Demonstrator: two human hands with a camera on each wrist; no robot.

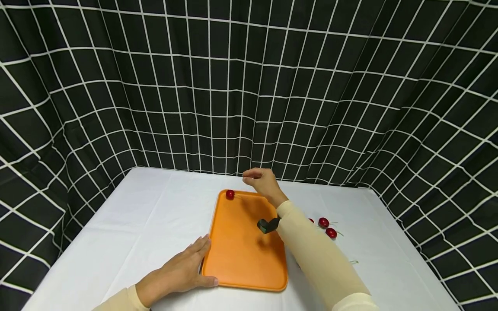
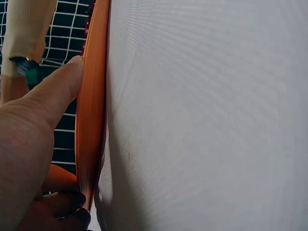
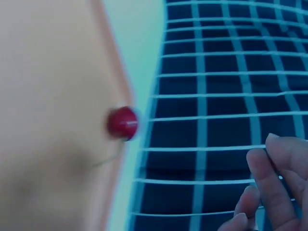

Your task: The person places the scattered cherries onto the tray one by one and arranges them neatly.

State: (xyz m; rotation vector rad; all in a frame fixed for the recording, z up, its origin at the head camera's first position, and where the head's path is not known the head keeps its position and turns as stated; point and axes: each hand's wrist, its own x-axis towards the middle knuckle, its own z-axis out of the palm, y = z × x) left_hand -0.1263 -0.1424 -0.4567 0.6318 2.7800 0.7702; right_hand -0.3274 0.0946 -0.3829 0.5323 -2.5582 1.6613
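Observation:
An orange tray [image 1: 245, 246] lies on the white table, with one red cherry [image 1: 230, 195] in its far left corner, the stem pointing right. My left hand [image 1: 183, 268] rests at the tray's near left corner, thumb at the near edge and fingers along the left side. Above the tray's far end hovers my right hand [image 1: 264, 182], its fingers loosely bent. In the right wrist view nothing shows between those fingers [image 3: 284, 180], and the cherry [image 3: 122, 123] sits apart from them. My right forearm covers part of the tray's right side.
Right of the tray, beyond my right forearm, lie several cherries [image 1: 324, 222] with stems, some partly hidden by the sleeve. A dark strap [image 1: 268, 225] sticks out from the right wrist. A black curtain with white grid lines [image 1: 241, 86] surrounds the table [image 1: 155, 207].

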